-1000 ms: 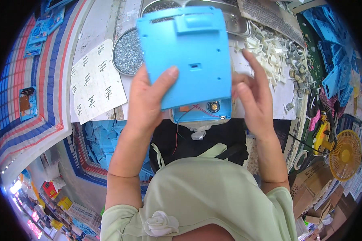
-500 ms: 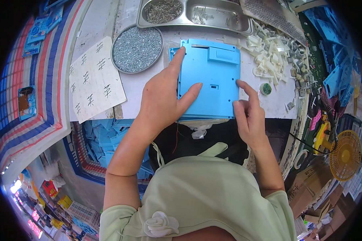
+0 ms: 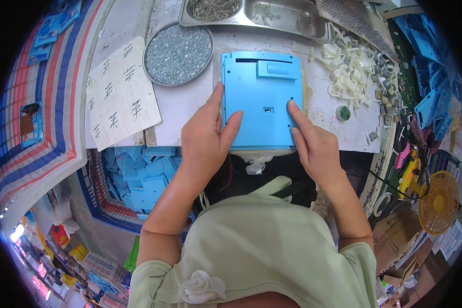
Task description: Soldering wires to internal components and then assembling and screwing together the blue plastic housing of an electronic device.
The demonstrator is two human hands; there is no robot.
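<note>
Inside an assembly workshop, small silver metal parts (image 3: 178,54) fill a round metal dish (image 3: 172,84) on a white-topped bench (image 3: 172,105), near a sectioned steel tray (image 3: 287,32) and a heap of white plastic pieces (image 3: 346,66). Flat blue plastic casings (image 3: 149,177) lie piled below the bench's edge; brown cardboard boxes (image 3: 401,233) crowd the right.

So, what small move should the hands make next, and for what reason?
Probably a gentle, even press on both side edges of the blue panel, to help it sit flat: the left hand and the right hand are at its opposite edges, and dark holes show along its right side.
</note>
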